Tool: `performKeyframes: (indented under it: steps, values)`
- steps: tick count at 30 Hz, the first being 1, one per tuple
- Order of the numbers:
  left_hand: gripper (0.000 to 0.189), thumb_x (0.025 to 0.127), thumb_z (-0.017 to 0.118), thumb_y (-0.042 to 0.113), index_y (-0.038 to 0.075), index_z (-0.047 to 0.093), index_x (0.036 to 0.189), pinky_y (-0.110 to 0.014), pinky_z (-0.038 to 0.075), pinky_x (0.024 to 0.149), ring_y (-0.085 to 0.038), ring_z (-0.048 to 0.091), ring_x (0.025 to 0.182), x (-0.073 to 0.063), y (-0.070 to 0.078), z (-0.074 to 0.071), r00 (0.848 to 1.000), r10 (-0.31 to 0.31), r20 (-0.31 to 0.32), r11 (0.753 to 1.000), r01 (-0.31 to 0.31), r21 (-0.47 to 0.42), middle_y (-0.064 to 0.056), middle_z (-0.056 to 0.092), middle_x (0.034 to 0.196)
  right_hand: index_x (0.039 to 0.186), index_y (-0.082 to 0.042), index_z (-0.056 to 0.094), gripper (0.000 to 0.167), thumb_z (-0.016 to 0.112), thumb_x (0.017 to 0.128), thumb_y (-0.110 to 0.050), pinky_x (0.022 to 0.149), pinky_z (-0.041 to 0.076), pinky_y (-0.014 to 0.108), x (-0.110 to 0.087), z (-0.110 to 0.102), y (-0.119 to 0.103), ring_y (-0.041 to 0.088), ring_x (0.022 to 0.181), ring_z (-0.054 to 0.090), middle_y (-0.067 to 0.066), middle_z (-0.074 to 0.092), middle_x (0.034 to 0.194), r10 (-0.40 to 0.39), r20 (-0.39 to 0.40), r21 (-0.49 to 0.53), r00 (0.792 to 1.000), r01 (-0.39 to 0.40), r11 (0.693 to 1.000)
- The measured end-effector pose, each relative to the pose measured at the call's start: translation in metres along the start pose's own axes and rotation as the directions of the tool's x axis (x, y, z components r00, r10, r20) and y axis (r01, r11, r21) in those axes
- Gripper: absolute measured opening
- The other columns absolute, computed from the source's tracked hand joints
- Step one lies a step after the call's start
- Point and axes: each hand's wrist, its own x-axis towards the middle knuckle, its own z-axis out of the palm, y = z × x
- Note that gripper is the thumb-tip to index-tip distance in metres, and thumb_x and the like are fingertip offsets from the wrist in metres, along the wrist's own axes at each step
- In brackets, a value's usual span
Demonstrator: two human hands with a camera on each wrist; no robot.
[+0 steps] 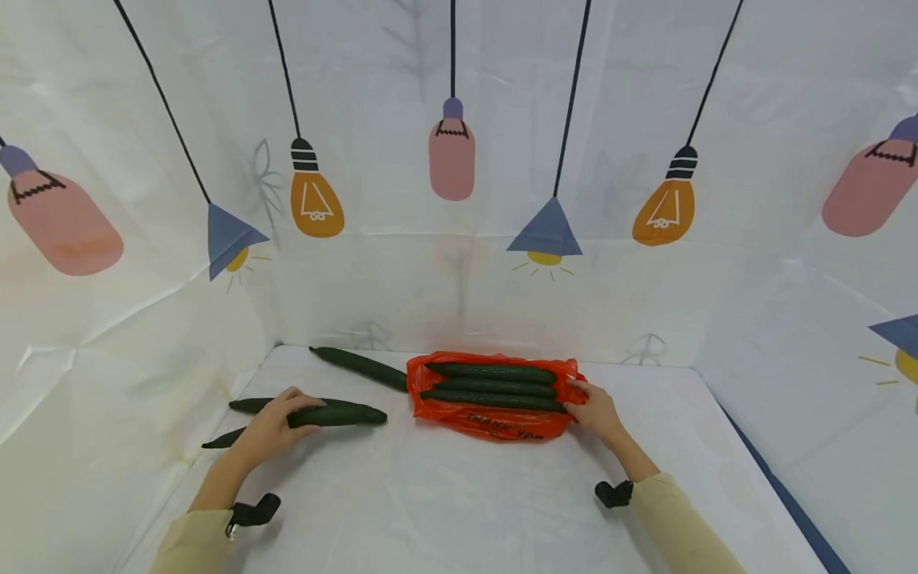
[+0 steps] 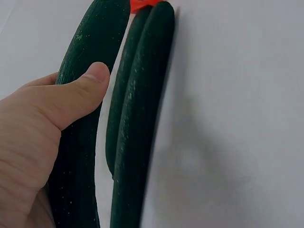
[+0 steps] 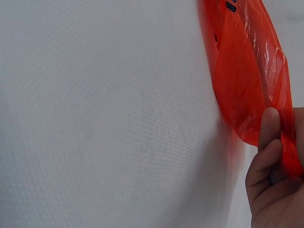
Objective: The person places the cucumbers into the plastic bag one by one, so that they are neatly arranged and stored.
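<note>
Left hand point(image 1: 276, 422) wrapped around long dark-green cucumber point(image 2: 76, 156), thumb across its side, at left of white table point(image 1: 430, 502). Left wrist view: two more cucumbers point(image 2: 142, 95), side by side, next to held one. Right hand point(image 1: 597, 410) pinches right edge of red thin-plastic bag point(image 1: 452, 416), black lettering on front, near table's back edge. Three cucumbers point(image 1: 495, 397) lie parallel in bag. Single slanted cucumber point(image 1: 358, 367) near bag's left end. Hands well apart. White backdrop point(image 1: 402, 295), printed lamps point(image 1: 452, 163) behind.
</note>
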Motion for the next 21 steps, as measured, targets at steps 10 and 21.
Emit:
performKeyframes:
  steps: [10, 21]
  values:
    - [0.046, 0.073, 0.085, 0.011, 0.021, 0.065, 0.114, -0.032, 0.047, 0.074, -0.011, 0.052, 0.086, 0.033, 0.015, 0.008, 0.998, 0.066, -0.011, 0.994, -0.066, -0.084, 0.01, 0.056, 0.098, 0.139, -0.001, 0.051, 0.05, 0.065, 0.092, -0.01, 0.059, 0.049, 0.03, -0.001, 0.0, 0.0, 0.034, 0.097, 0.054, 0.029, 0.05, 0.129, -0.012, -0.009, -0.037, 1.0, 0.011, 0.999]
    - [0.042, 0.076, 0.084, 0.011, 0.025, 0.067, 0.112, -0.036, 0.047, 0.075, -0.014, 0.051, 0.088, 0.072, 0.045, 0.019, 0.997, 0.037, 0.061, 0.991, -0.028, -0.133, 0.007, 0.051, 0.097, 0.138, -0.001, 0.051, 0.049, 0.064, 0.092, -0.009, 0.057, 0.05, 0.029, -0.003, 0.0, -0.005, 0.033, 0.093, 0.055, 0.029, 0.051, 0.128, 0.001, -0.01, -0.038, 1.0, -0.001, 0.999]
